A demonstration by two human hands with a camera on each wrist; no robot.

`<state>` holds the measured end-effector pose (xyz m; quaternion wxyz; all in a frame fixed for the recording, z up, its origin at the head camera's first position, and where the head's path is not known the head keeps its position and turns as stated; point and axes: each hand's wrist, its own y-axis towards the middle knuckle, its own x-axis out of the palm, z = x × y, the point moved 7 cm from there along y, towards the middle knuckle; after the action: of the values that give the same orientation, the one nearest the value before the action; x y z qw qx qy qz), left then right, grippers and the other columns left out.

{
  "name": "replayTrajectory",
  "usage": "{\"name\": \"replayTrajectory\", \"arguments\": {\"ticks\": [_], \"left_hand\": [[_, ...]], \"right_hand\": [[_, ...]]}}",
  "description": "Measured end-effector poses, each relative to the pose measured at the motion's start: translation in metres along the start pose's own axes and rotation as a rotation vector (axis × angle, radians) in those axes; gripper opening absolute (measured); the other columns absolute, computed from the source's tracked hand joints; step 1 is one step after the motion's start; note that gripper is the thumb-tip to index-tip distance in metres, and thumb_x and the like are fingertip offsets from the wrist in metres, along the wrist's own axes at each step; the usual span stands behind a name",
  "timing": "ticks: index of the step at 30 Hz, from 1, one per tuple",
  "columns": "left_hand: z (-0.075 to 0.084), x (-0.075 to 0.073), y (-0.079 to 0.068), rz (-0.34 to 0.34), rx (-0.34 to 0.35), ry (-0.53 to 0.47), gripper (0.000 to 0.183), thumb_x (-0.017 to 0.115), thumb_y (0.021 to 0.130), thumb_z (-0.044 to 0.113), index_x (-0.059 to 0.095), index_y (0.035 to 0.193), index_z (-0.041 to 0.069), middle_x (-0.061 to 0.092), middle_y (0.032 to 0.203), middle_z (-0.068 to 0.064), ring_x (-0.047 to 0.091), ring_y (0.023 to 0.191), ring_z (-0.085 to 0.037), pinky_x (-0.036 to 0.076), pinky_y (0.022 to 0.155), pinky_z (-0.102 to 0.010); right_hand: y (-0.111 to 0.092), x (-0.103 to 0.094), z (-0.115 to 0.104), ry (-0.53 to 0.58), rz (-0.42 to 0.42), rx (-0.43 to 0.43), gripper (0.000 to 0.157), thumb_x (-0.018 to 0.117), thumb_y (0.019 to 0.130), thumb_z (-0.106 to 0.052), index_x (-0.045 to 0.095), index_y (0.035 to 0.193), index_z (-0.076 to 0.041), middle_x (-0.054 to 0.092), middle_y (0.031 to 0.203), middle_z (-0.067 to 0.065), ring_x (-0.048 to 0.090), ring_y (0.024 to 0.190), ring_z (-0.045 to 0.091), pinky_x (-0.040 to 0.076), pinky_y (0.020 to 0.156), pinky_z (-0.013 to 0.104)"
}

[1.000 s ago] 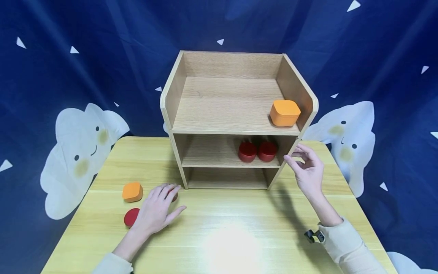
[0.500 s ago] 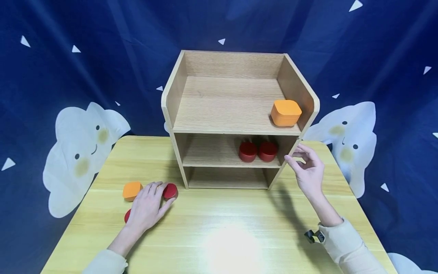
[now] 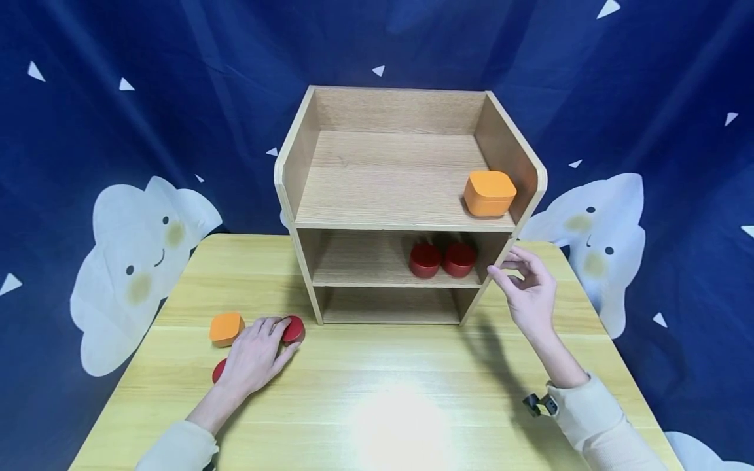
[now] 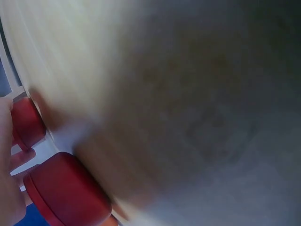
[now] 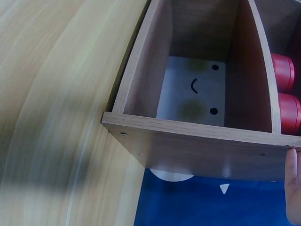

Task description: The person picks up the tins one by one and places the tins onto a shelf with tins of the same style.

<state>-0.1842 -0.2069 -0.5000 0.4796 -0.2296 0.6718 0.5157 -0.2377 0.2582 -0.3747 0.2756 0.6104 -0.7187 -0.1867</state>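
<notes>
My left hand (image 3: 253, 358) grips a small red round box (image 3: 293, 331) on the table, thumb at its near side and fingers at its left. In the left wrist view this red box sits by the thumb at the left edge, and a second red round box (image 4: 68, 193) is closer to the camera. That second one is mostly hidden under my wrist in the head view. My right hand (image 3: 530, 294) holds the right side panel of the wooden shelf (image 3: 383, 180), thumb on the front edge. In the right wrist view the thumb (image 5: 292, 179) touches the panel.
An orange square box (image 3: 226, 328) lies on the wooden table (image 3: 353, 366) left of my left hand. Another orange box (image 3: 489, 193) stands on the shelf's top board at the right. Two red round boxes (image 3: 425, 260) stand side by side on the middle board. Blue curtain hangs behind.
My left hand has drawn back left from above the red box, and its thumb has closed in toward that box. My right hand stays on the shelf panel.
</notes>
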Motion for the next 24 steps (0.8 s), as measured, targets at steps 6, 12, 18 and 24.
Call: {"name": "replayTrajectory", "arguments": {"ticks": [6,12,18,24], "left_hand": [[-0.0001,0.0016,0.0013,0.021,0.009,0.005,0.049,0.071,0.08,0.045,0.064,0.111,0.008,0.068,0.098,-0.011,0.063,0.092,-0.03,0.055,0.075,-0.044],[-0.0003,0.0032,0.0009,0.032,0.013,0.014,0.048,0.071,0.079,0.045,0.065,0.108,0.008,0.068,0.095,-0.01,0.063,0.09,-0.03,0.055,0.073,-0.044],[0.0008,0.0029,0.001,0.035,0.021,0.03,0.047,0.07,0.079,0.045,0.064,0.107,0.008,0.067,0.094,-0.011,0.062,0.09,-0.03,0.053,0.074,-0.045],[0.0043,-0.0027,0.0012,0.051,0.032,0.027,0.046,0.069,0.079,0.045,0.064,0.107,0.009,0.066,0.094,-0.01,0.062,0.09,-0.03,0.053,0.072,-0.043]], "right_hand": [[0.0002,0.0006,0.0004,-0.001,0.002,0.006,0.046,0.066,0.073,0.024,0.058,0.118,0.014,0.07,0.097,0.003,0.068,0.08,0.01,0.056,0.065,0.015],[-0.0001,0.0003,0.0005,-0.011,0.002,0.009,0.046,0.066,0.073,0.023,0.059,0.118,0.014,0.07,0.097,0.003,0.068,0.08,0.01,0.056,0.064,0.015],[-0.0003,0.0001,-0.0007,-0.011,0.001,0.013,0.046,0.067,0.074,0.022,0.059,0.118,0.013,0.07,0.097,0.004,0.068,0.081,0.01,0.056,0.065,0.015],[-0.0007,-0.0006,-0.0003,-0.016,0.007,0.017,0.046,0.067,0.073,0.022,0.059,0.118,0.012,0.07,0.097,0.002,0.068,0.08,0.01,0.056,0.065,0.015]]}}
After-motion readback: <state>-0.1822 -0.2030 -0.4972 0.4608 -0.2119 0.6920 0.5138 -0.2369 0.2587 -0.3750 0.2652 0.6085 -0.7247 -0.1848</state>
